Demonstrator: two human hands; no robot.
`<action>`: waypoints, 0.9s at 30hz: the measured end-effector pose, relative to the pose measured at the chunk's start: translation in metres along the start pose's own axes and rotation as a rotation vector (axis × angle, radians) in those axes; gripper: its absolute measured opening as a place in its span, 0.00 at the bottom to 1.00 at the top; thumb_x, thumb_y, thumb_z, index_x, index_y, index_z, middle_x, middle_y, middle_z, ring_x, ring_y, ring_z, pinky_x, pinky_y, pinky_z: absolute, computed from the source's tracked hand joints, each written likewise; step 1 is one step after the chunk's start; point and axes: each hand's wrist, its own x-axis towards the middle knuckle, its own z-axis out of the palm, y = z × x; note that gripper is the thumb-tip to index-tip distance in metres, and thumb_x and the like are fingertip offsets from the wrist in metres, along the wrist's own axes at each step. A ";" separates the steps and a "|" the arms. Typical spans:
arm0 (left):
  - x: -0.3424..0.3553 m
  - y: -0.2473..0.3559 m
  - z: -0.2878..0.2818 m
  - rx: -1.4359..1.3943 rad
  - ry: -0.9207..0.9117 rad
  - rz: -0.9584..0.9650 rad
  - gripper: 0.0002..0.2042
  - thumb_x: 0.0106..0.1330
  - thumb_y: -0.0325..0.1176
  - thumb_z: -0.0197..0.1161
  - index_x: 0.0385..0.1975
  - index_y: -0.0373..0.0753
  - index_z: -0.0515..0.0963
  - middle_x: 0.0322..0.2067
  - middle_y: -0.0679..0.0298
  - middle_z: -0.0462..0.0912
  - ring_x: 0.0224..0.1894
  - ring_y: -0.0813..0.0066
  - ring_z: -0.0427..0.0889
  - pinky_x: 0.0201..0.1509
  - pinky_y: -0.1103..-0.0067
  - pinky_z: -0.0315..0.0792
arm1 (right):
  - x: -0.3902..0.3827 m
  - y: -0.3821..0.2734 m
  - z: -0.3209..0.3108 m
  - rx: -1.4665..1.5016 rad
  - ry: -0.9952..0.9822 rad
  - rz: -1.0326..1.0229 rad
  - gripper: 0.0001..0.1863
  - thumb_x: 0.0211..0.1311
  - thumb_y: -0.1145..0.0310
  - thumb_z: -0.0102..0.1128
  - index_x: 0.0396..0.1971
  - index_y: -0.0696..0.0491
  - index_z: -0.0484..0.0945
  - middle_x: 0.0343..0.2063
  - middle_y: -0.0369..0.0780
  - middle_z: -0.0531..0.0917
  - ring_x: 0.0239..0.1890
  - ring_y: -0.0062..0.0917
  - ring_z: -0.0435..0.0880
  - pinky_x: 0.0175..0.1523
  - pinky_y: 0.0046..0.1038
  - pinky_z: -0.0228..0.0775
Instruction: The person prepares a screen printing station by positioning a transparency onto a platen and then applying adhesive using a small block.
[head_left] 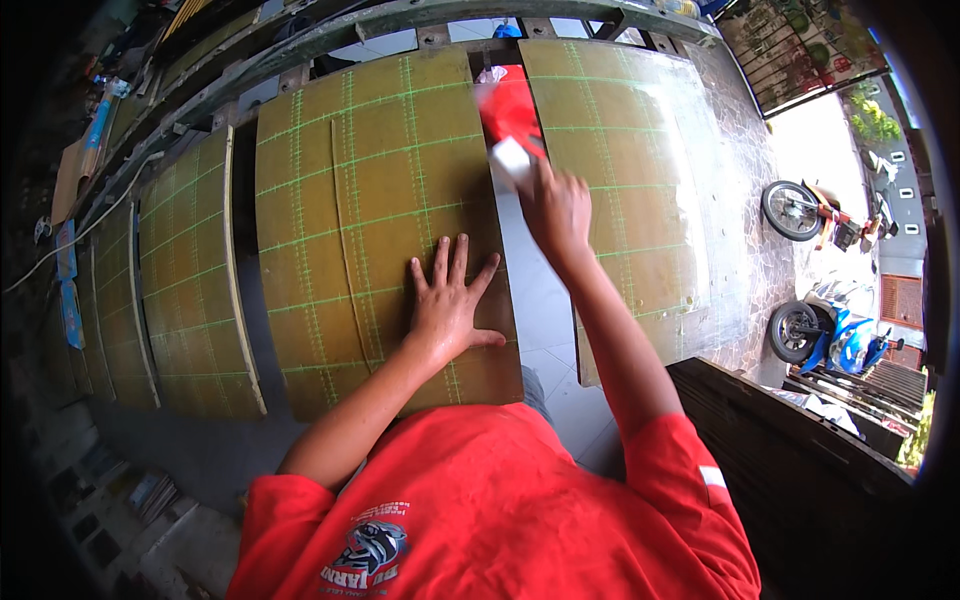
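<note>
My left hand (447,300) lies flat with its fingers spread on an olive-brown board (300,200) marked with bright green grid lines. My right hand (556,213) is closed around a small white block-like thing (512,158), smeared by motion, so its kind is unclear. It is held over the gap along the board's right edge. Just beyond it shows a bright red thing (512,103), also blurred; whether it joins the white piece I cannot tell. To the right of the gap lies a second green-lined board (610,150), with glare on its right side.
More green-lined boards (185,280) stand in a row at the left, with gaps between. A metal frame (420,25) runs along the far side. A dark wooden piece (780,450) sits at the lower right. Beyond the paved ground are a blue motorcycle (850,340) and another motorcycle (800,210).
</note>
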 end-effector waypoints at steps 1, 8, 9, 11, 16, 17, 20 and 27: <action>0.002 0.004 0.000 0.002 0.001 0.020 0.59 0.34 0.70 0.69 0.71 0.54 0.53 0.71 0.44 0.41 0.73 0.41 0.39 0.66 0.36 0.42 | 0.034 0.008 0.005 -0.002 0.003 0.026 0.17 0.52 0.62 0.67 0.34 0.54 0.71 0.24 0.45 0.81 0.32 0.41 0.82 0.41 0.41 0.71; 0.000 -0.006 0.002 -0.023 -0.018 -0.045 0.59 0.34 0.68 0.70 0.71 0.55 0.52 0.72 0.45 0.40 0.73 0.42 0.38 0.66 0.36 0.42 | -0.036 -0.017 -0.014 0.005 -0.143 -0.064 0.15 0.50 0.63 0.67 0.32 0.54 0.72 0.23 0.44 0.82 0.29 0.40 0.82 0.38 0.39 0.70; 0.000 -0.005 0.002 -0.025 -0.014 -0.043 0.59 0.34 0.68 0.70 0.71 0.55 0.53 0.72 0.45 0.40 0.74 0.42 0.38 0.66 0.36 0.42 | -0.068 -0.018 -0.024 0.045 -0.168 -0.038 0.16 0.50 0.63 0.67 0.32 0.54 0.72 0.22 0.44 0.81 0.29 0.40 0.82 0.38 0.39 0.70; 0.000 -0.001 -0.001 0.004 -0.004 -0.027 0.57 0.37 0.69 0.68 0.71 0.54 0.53 0.71 0.45 0.43 0.73 0.43 0.41 0.65 0.35 0.45 | -0.082 -0.014 -0.027 0.083 -0.180 -0.018 0.16 0.50 0.63 0.68 0.34 0.54 0.72 0.22 0.43 0.81 0.29 0.39 0.81 0.38 0.38 0.69; 0.000 -0.001 -0.001 0.019 -0.003 -0.012 0.58 0.37 0.72 0.65 0.72 0.54 0.51 0.71 0.45 0.42 0.73 0.41 0.41 0.65 0.36 0.45 | 0.046 -0.007 0.020 0.000 -0.047 0.006 0.16 0.52 0.60 0.66 0.32 0.54 0.70 0.24 0.46 0.82 0.31 0.42 0.83 0.38 0.41 0.72; 0.000 -0.001 -0.002 0.024 -0.009 -0.013 0.58 0.37 0.72 0.65 0.72 0.55 0.50 0.71 0.45 0.42 0.73 0.41 0.41 0.65 0.36 0.45 | 0.080 -0.007 0.031 0.019 -0.014 0.020 0.15 0.52 0.61 0.65 0.31 0.53 0.71 0.24 0.47 0.83 0.30 0.42 0.84 0.37 0.41 0.74; 0.003 0.002 -0.001 0.050 -0.009 0.019 0.59 0.38 0.73 0.64 0.73 0.56 0.47 0.72 0.45 0.41 0.73 0.41 0.40 0.65 0.36 0.45 | 0.151 0.004 0.045 0.007 0.001 0.079 0.15 0.51 0.62 0.65 0.36 0.53 0.75 0.28 0.47 0.85 0.33 0.42 0.85 0.40 0.40 0.75; 0.000 -0.004 -0.002 0.023 -0.025 -0.021 0.58 0.38 0.72 0.65 0.72 0.55 0.49 0.72 0.46 0.40 0.73 0.43 0.40 0.65 0.35 0.44 | 0.078 -0.007 0.022 -0.040 -0.087 -0.051 0.14 0.54 0.63 0.62 0.36 0.53 0.71 0.25 0.45 0.83 0.34 0.38 0.84 0.41 0.38 0.71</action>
